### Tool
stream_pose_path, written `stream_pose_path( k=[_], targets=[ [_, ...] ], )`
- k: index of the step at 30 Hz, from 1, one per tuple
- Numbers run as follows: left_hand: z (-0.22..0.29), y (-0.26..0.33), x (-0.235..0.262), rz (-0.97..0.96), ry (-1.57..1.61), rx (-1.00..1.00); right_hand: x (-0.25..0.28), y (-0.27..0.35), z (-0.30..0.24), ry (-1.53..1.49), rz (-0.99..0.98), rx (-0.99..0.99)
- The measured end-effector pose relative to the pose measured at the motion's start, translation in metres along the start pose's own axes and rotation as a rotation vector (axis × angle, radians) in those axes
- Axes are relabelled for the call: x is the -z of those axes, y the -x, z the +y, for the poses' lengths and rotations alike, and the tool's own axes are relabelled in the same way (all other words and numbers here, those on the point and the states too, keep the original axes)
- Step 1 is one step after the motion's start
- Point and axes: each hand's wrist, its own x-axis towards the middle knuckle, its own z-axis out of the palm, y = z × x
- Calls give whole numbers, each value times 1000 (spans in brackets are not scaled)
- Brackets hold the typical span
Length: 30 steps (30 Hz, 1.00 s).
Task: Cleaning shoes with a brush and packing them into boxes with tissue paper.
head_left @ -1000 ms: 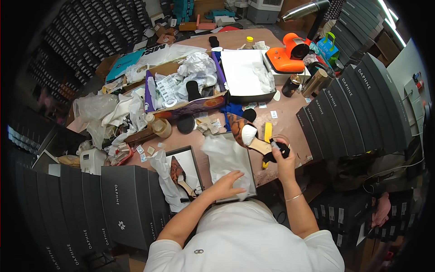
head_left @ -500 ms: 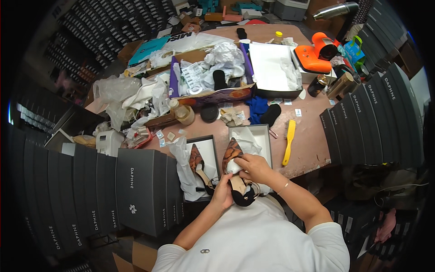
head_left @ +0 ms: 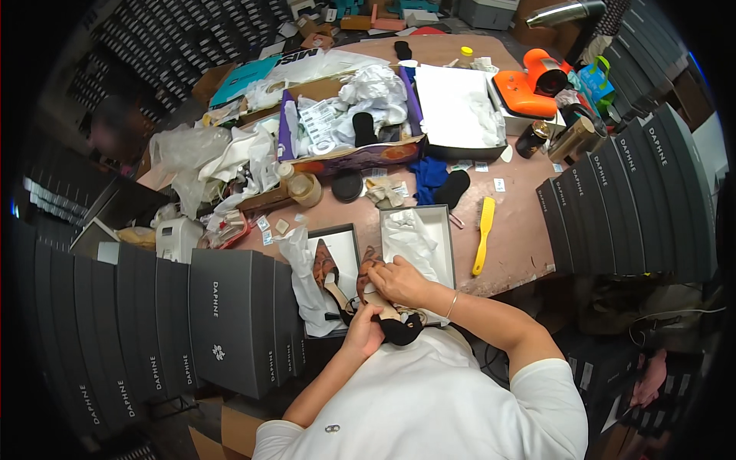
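Observation:
My left hand [head_left: 363, 333] is wrapped round the heel end of a slingback shoe [head_left: 391, 308] with a pointed, brown-and-black patterned toe and a black back. At the toe opening of the same shoe, my right hand [head_left: 403, 284] has its fingers bent and pressed against the upper; the fingertips are partly hidden. A bit of white shows inside the opening. The matching shoe [head_left: 324, 264] lies to the left in an open grey shoebox [head_left: 346, 244], beside crumpled white tissue [head_left: 297, 264]. A second open box [head_left: 438, 222], holding tissue paper [head_left: 409, 236], sits just beyond my right hand.
Stacked grey shoeboxes stand left [head_left: 231, 322] and right [head_left: 632, 203]. A yellow-handled brush [head_left: 483, 238], a glass jar [head_left: 305, 188], a black round lid [head_left: 347, 186] and a blue cloth [head_left: 429, 181] lie on the table. Behind are a purple carton [head_left: 360, 159] and an orange device [head_left: 529, 88].
The white paper wad at the shoe's opening is now mostly out of sight. Both hands and the shoe have shifted slightly left, with the right fingers nearer the toe.

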Motion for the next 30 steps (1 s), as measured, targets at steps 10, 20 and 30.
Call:
stream_pose_path(
  k=[10,20,30],
  targets=[
    [8,0,-18,38,-95,-37,42,44,14,-187,235,-28],
    [15,-9,-16,117,-21,-244,78,50,20,-80,441,-218],
    [-3,9,-52,-50,-72,-401,17,-10,-22,-586,14,-406]
  ],
)
